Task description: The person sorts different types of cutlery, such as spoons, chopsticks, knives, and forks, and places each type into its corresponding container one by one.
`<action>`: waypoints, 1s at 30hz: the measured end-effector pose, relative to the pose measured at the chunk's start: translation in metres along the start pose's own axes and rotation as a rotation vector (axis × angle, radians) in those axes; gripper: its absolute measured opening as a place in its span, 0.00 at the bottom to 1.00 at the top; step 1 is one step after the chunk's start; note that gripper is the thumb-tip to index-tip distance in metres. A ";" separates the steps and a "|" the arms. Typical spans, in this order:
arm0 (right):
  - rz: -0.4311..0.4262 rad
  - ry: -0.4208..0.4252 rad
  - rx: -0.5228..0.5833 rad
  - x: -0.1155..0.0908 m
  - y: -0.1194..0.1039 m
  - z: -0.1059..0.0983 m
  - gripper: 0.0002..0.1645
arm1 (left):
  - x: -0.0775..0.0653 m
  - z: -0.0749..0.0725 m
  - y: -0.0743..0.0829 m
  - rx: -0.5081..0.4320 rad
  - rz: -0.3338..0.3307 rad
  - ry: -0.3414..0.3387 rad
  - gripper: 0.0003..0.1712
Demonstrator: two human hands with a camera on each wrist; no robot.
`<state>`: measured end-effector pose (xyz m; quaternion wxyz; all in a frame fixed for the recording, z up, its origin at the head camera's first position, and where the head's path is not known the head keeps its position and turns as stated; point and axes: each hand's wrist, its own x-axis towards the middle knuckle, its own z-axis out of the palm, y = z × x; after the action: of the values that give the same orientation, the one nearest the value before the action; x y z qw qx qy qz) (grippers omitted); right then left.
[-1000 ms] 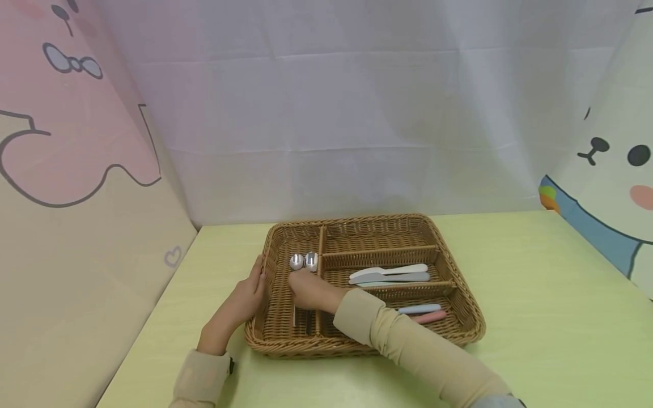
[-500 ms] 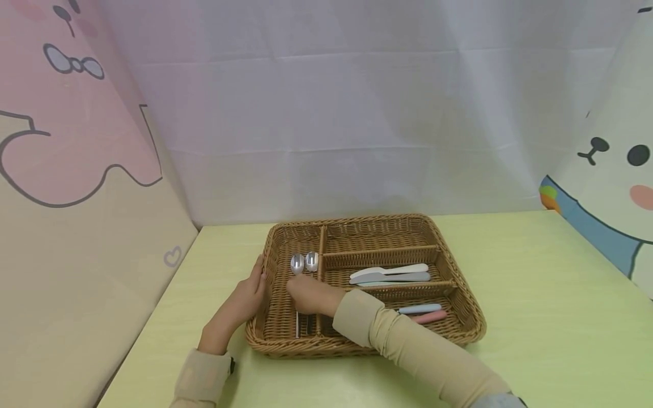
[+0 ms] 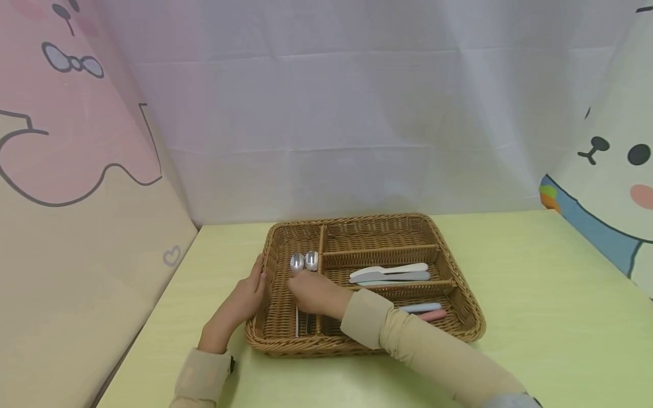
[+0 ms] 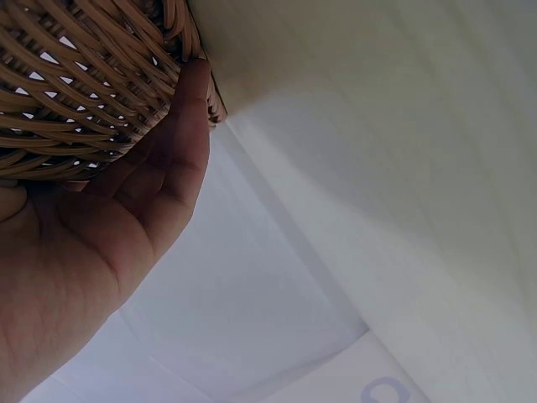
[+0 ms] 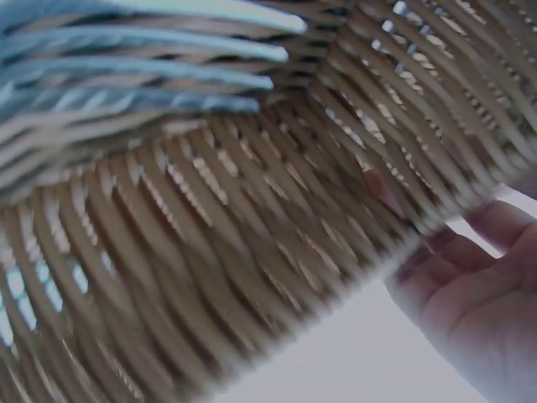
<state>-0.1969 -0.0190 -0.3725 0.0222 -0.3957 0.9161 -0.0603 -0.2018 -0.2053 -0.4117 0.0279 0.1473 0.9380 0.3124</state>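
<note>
Two shiny metal spoons lie side by side in the left compartment of the wicker basket (image 3: 270,345), the left spoon (image 3: 297,262) and the right spoon (image 3: 312,260). My right hand (image 3: 312,292) reaches into that compartment with curled fingers over the handles, at the left spoon; the fingertips are hidden from above. In the right wrist view, the right hand (image 5: 487,290) shows partly behind the woven divider. My left hand (image 3: 247,297) rests against the basket's left outer side. In the left wrist view, its nearly straight fingers (image 4: 180,159) lie along the wicker wall.
White, grey and mint knives (image 3: 390,275) lie in the middle right compartment. A blue handle (image 3: 422,308) and a pink handle (image 3: 433,315) show in the front compartment; the right wrist view shows fork tines (image 5: 168,63) there. A curtain (image 3: 357,113) hangs behind the table (image 3: 535,306).
The left spoon has shifted slightly toward me since the first frame. My right hand moved a little nearer, then slightly back. The left hand and basket stay put.
</note>
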 end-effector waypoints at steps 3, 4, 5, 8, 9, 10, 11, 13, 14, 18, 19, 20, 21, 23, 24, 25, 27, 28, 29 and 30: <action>-0.003 0.019 -0.042 -0.006 0.001 -0.008 0.07 | 0.000 0.000 0.000 0.001 0.004 0.001 0.30; -0.005 0.034 -0.054 -0.008 0.002 -0.010 0.07 | 0.000 0.000 0.000 0.000 0.005 0.000 0.30; -0.011 0.055 -0.068 -0.010 0.004 -0.013 0.08 | 0.000 0.000 0.000 -0.006 0.001 -0.003 0.30; -0.012 0.121 -0.064 -0.020 0.011 -0.025 0.11 | 0.001 0.001 0.000 -0.011 0.004 -0.012 0.30; -0.007 0.140 -0.058 -0.025 0.014 -0.029 0.11 | 0.001 0.001 0.000 -0.014 0.001 -0.014 0.30; 0.000 0.160 -0.050 -0.029 0.018 -0.033 0.11 | 0.002 0.001 0.000 -0.012 0.005 -0.015 0.30; 0.009 0.175 -0.038 -0.034 0.023 -0.038 0.10 | 0.002 0.001 0.000 -0.010 0.007 -0.015 0.30; 0.037 0.194 -0.014 -0.044 0.032 -0.046 0.10 | 0.002 0.001 0.001 -0.004 0.010 -0.008 0.30; 0.053 0.197 -0.013 -0.050 0.038 -0.049 0.10 | 0.001 0.001 0.001 0.000 0.012 -0.006 0.30; 0.111 0.210 -0.022 -0.076 0.059 -0.059 0.10 | 0.001 0.001 0.002 0.011 0.009 0.005 0.30; 0.121 0.215 -0.026 -0.084 0.064 -0.059 0.10 | 0.001 0.001 0.002 0.016 0.008 0.006 0.30; 0.131 0.224 -0.032 -0.091 0.069 -0.060 0.09 | 0.001 0.001 0.001 0.022 0.009 0.008 0.30; 0.141 0.237 -0.038 -0.098 0.074 -0.060 0.09 | 0.001 0.002 0.001 0.027 0.010 0.012 0.30; 0.159 0.270 -0.061 -0.112 0.084 -0.058 0.11 | 0.001 0.003 0.001 0.040 0.017 0.021 0.30; 0.178 0.282 -0.071 -0.119 0.088 -0.057 0.13 | 0.001 0.003 0.001 0.045 0.022 0.028 0.30; 0.199 0.297 -0.074 -0.126 0.093 -0.055 0.15 | 0.001 0.003 0.001 0.049 0.025 0.028 0.30; 0.239 0.333 -0.089 -0.139 0.102 -0.052 0.19 | 0.001 0.003 0.001 0.059 0.031 0.041 0.30; 0.266 0.337 -0.084 -0.145 0.107 -0.050 0.20 | 0.001 0.003 0.001 0.063 0.033 0.046 0.30; 0.301 0.328 -0.063 -0.152 0.111 -0.049 0.22 | 0.001 0.003 0.001 0.067 0.034 0.049 0.29; 0.331 0.321 -0.043 -0.157 0.116 -0.049 0.24 | 0.002 0.003 0.001 0.069 0.033 0.051 0.29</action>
<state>-0.1767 0.1787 -0.3402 -0.1228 -0.2260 0.9613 -0.0983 -0.2026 -0.2023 -0.4138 -0.0062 0.1558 0.9461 0.2840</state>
